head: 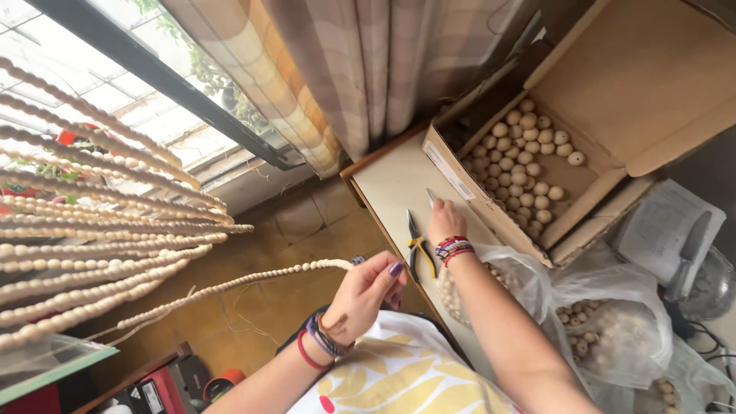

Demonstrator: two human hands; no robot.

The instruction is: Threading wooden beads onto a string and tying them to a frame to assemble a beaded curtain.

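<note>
We see the long strand of pale wooden beads (230, 285) running out leftward from our left hand (366, 295), whose fingers pinch its near end. It looks light, limp and smooth, best gripped between beads. Our right hand (445, 224) rests on the pale surface (399, 184), fingers closed on a small metal piece (430, 196) we cannot identify; yellow-handled pliers (418, 249) lie just beside them.

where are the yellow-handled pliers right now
In the head view the pliers lie on the pale table, just left of the right hand and in front of the open cardboard box of wooden beads.
</note>
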